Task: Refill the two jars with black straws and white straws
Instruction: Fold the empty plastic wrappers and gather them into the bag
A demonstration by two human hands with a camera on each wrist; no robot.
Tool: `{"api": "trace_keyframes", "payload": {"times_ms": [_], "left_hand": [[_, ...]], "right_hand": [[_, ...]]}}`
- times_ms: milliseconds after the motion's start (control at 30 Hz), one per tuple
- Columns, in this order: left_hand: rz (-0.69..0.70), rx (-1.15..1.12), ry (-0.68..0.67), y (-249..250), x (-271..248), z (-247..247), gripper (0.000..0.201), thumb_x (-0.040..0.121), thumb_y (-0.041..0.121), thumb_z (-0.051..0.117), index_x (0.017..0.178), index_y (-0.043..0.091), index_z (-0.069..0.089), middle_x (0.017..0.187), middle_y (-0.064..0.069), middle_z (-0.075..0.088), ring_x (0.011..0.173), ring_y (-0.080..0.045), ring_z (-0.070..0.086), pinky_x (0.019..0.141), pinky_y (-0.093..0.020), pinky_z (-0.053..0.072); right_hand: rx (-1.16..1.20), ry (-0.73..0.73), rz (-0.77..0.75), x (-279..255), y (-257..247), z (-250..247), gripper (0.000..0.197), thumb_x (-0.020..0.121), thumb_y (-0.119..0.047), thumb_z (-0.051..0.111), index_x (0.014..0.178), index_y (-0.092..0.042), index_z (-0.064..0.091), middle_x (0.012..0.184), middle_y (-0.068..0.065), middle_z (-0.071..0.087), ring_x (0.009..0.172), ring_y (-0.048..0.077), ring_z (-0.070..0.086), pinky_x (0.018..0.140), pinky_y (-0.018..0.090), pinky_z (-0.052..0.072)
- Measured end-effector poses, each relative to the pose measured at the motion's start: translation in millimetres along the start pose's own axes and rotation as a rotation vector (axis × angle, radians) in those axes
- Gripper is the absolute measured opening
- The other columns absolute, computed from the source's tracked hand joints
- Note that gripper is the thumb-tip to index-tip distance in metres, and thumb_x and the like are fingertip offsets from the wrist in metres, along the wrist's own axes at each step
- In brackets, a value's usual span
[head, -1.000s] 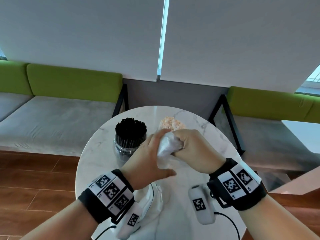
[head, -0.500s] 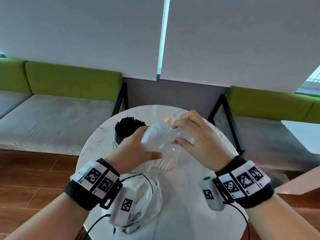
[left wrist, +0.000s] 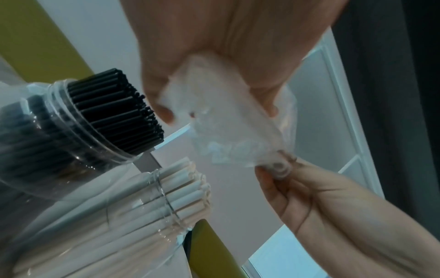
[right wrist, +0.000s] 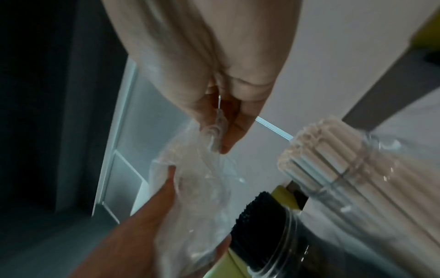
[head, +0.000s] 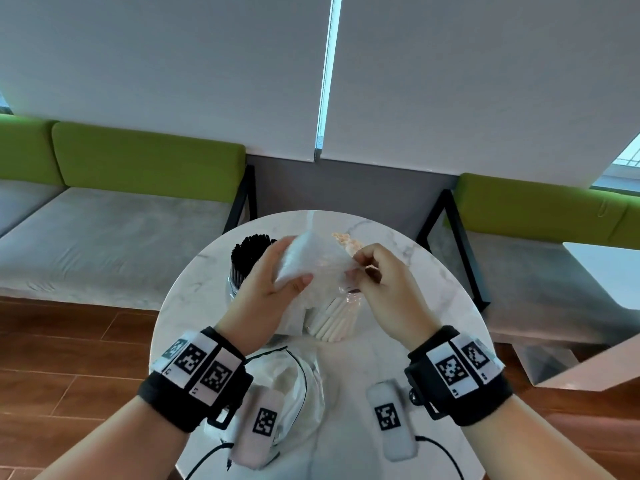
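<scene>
Here, the clear plastic jar of black straws [head: 250, 263] stands upright on the round white marble table [head: 429, 306], packed full, the thin dark tubes rising vertically past its threaded rim with their open ends up. Just right of that black-straw jar stands the second clear plastic jar [head: 341, 315], holding the white straws [head: 332, 320]: thicker, cream-white tubes bundled tightly, long axes running up and down, tips standing clear of the mouth (the left wrist view shows their round open ends plainly).

Above the two jars, both hands hold a crumpled clear plastic bag [head: 308, 259], thin, translucent and limp. The left hand [head: 266, 299] has fingers and thumb curled round the bag's bunched left part, directly over the black-straw jar's right edge. The right hand [head: 384, 289], to the right of the black-straw jar and over the white one, pinches the bag's other edge between thumb and fingertips.

Nearer the person than the black-straw jar, a second clear crumpled plastic bag [head: 298, 393] lies flat on the marble below the left wrist. Behind the jars run green-backed grey benches [head: 114, 216].
</scene>
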State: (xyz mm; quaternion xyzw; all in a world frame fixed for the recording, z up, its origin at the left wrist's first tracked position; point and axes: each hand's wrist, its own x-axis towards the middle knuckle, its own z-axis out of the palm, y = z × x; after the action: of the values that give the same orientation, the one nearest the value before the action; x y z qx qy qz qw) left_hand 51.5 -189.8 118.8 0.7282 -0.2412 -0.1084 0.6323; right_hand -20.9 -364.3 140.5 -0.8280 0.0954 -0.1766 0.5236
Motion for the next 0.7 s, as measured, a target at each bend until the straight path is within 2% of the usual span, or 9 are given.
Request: {"api": "trace_keyframes", "payload": {"times_ms": [67,133,233,300,367,433,500,600,700], "left_hand": [[-0.087,0.087,0.072,-4.2,4.9,-1.3,0.061,0.083,0.046,0.059,0.139,0.035,0.035,0.138,0.005,0.039,0.127,-0.006,0.037,0.109,-0.031,0.03],[-0.229,0.026,0.052,0.8,4.2,-0.7,0.068,0.082,0.047,0.06,0.142,0.039,0.029,0.141,0.004,0.036,0.127,-0.008,0.036,0.11,-0.033,0.029],[-0.395,-0.411,-0.096,7.9,-4.5,5.0,0.067,0.071,0.042,0.059,0.135,0.034,0.04,0.124,-0.003,0.059,0.105,-0.015,0.06,0.089,-0.036,0.05],[-0.456,-0.559,-0.217,11.9,-10.0,6.8,0.068,0.07,0.048,0.062,0.131,0.022,0.05,0.116,-0.008,0.063,0.097,-0.019,0.061,0.083,-0.04,0.051],[-0.455,-0.624,-0.265,12.9,-10.5,10.5,0.069,0.072,0.056,0.063,0.124,0.011,0.057,0.108,-0.011,0.067,0.094,-0.021,0.062,0.082,-0.04,0.054],[-0.419,-0.662,-0.227,15.3,-9.3,15.5,0.057,0.085,0.047,0.06,0.115,0.0,0.059,0.089,-0.01,0.069,0.077,-0.019,0.066,0.063,-0.028,0.054],[-0.394,-0.638,-0.188,15.2,-7.5,17.9,0.049,0.091,0.031,0.056,0.116,-0.011,0.053,0.089,-0.016,0.067,0.076,-0.023,0.066,0.063,-0.028,0.053],[-0.378,-0.582,-0.134,11.1,-3.9,10.3,0.048,0.08,0.023,0.067,0.121,-0.001,0.057,0.114,-0.028,0.062,0.096,-0.035,0.063,0.083,-0.041,0.054],[-0.397,-0.4,-0.149,7.0,-2.0,0.9,0.051,0.071,0.016,0.075,0.119,0.012,0.057,0.109,-0.027,0.065,0.097,-0.047,0.063,0.088,-0.061,0.045]], "right_hand": [[0.19,-0.012,0.07,-0.9,1.2,5.9,0.02,0.09,-0.001,0.06,0.082,-0.019,0.055,0.082,-0.002,0.061,0.078,0.011,0.062,0.074,0.027,0.055],[0.397,-0.031,0.144,-4.4,2.2,13.6,0.02,0.09,0.002,0.059,0.081,-0.016,0.056,0.09,0.008,0.06,0.086,0.021,0.061,0.081,0.034,0.055],[0.577,-0.042,0.21,-7.4,1.9,24.7,0.024,0.087,0.001,0.063,0.075,-0.019,0.057,0.09,0.012,0.058,0.083,0.021,0.059,0.082,0.035,0.054],[0.385,-0.024,0.134,-6.0,1.8,28.8,0.023,0.083,-0.009,0.071,0.072,-0.025,0.06,0.081,0.001,0.061,0.077,0.014,0.058,0.079,0.032,0.052],[0.121,-0.027,0.027,-6.0,-1.9,30.5,0.022,0.08,-0.016,0.076,0.073,-0.028,0.06,0.073,-0.017,0.06,0.073,0.003,0.053,0.072,0.018,0.044],[-0.073,-0.03,-0.091,-8.3,-6.2,32.6,0.019,0.081,-0.02,0.074,0.076,-0.033,0.062,0.075,-0.028,0.06,0.079,0.001,0.051,0.071,0.012,0.037],[-0.169,-0.073,-0.17,-9.3,-9.3,30.6,0.012,0.082,-0.02,0.072,0.086,-0.031,0.07,0.082,-0.025,0.064,0.089,0.004,0.051,0.075,0.014,0.036],[-0.244,-0.168,-0.249,-2.3,-10.1,10.6,0.022,0.08,-0.019,0.075,0.099,-0.028,0.072,0.092,-0.024,0.063,0.1,0.003,0.049,0.09,0.021,0.039],[-0.367,-0.156,-0.357,8.5,-14.7,-9.8,0.055,0.076,-0.022,0.079,0.124,-0.032,0.052,0.117,-0.01,0.048,0.112,0.008,0.042,0.099,0.023,0.035]]}}
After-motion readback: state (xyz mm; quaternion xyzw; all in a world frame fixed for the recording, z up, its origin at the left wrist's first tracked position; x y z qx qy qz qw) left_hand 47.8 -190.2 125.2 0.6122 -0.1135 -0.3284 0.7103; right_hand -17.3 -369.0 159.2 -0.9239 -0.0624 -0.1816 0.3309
